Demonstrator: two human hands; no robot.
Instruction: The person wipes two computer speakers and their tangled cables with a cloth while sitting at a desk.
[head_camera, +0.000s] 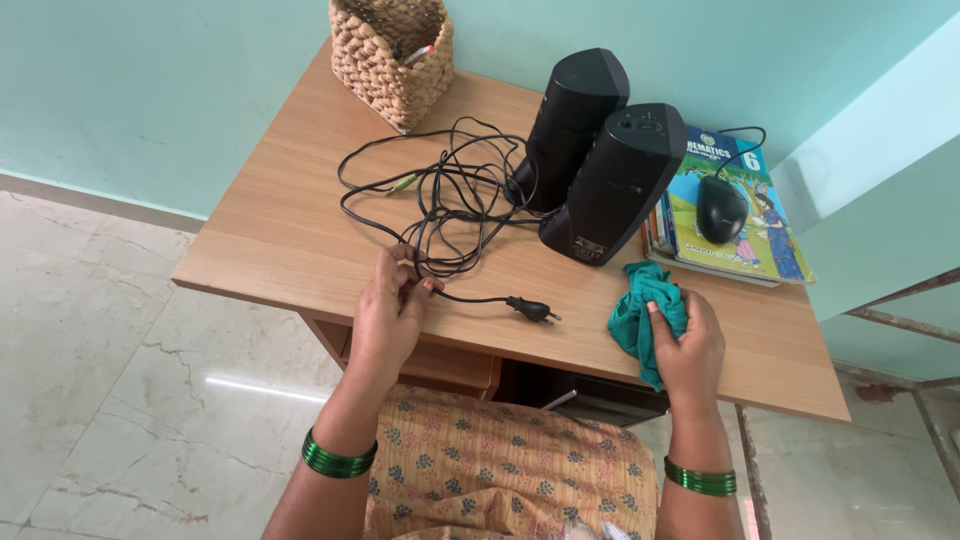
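Left hand (388, 312) pinches the black cable (440, 200) at the near table (280, 230) edge; its plug (531, 309) lies just right of the fingers. Right hand (690, 345) is closed on a teal cloth (640, 312), pressed to the tabletop. Cable tangle sprawls behind, running to two black speakers (600, 170) leaning together. Right of them, a mouse (721, 208) sits on stacked books (745, 225). Woven basket (392, 55) at the far edge, top cut off. Speakers hide where the cable ends join.

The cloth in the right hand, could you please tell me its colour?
The cloth is teal green, clearest in the head view.
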